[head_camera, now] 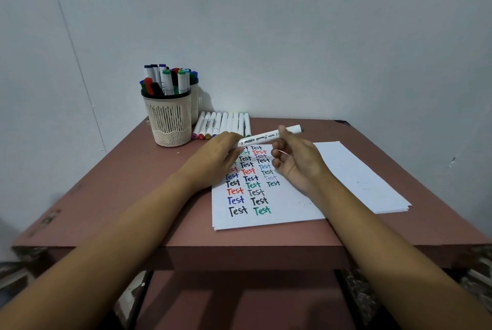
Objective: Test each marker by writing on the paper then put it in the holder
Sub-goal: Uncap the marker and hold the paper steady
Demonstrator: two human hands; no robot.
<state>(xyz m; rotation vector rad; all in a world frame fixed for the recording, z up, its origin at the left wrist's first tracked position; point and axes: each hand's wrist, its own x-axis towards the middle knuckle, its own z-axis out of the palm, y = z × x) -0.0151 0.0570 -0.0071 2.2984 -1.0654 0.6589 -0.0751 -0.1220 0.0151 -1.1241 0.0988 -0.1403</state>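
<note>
Marker [269, 136] is up off the paper, a white barrel held between both hands and slanting a little higher toward the right hand's side. Left hand [221, 154] has its fingers curled round the lower end, so whatever tip or cap sits there is hidden. Right hand [295, 162] pinches the barrel further along, thumb on top and the other fingers curled loosely beneath, and the far end of the marker pokes out beyond the thumb.

Directly under both hands lies the paper [346, 178], a thin stack on the pinkish-brown surface [119, 196]. The word "Test" runs down it in columns of black, red, blue, green and purple, and the blank part spreads out to the right of the right hand.

Just beyond the left hand's knuckles, a row of white markers [226, 122] lies side by side on the surface, coloured ends toward the person. Beyond and to the left of that hand stands the cream holder [170, 122], packed with upright markers [166, 78]. A second holder [196, 101] peeks out right behind it, against the wall.
</note>
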